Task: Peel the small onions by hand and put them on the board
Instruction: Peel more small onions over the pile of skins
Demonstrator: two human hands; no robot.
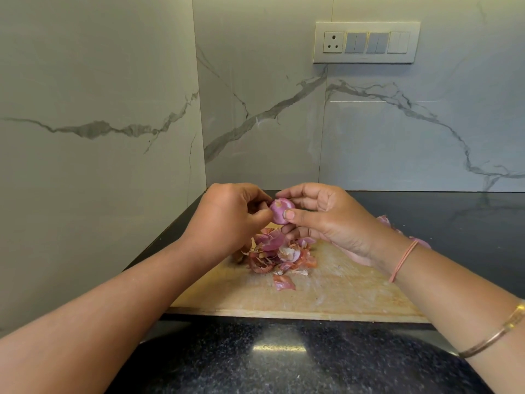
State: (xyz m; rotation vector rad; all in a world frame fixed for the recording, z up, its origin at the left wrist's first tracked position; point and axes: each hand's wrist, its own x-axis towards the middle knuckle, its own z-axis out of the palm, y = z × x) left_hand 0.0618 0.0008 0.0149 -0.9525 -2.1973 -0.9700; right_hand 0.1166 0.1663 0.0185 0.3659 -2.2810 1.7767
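Head camera view, looking down: the right hand (326,220) pinches a small purple onion (279,211) between thumb and fingers, raised above a wooden board (341,291). The left hand (227,217) pinches at the onion's left side. Loose onion skins (278,254) lie heaped on the board beneath.

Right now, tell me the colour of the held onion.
Pinkish purple onion, seen in head view.

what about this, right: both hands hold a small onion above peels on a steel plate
No: the peels lie on a wooden board, not a steel plate; the head view shows it. Left hand and right hand hold the small onion above them.
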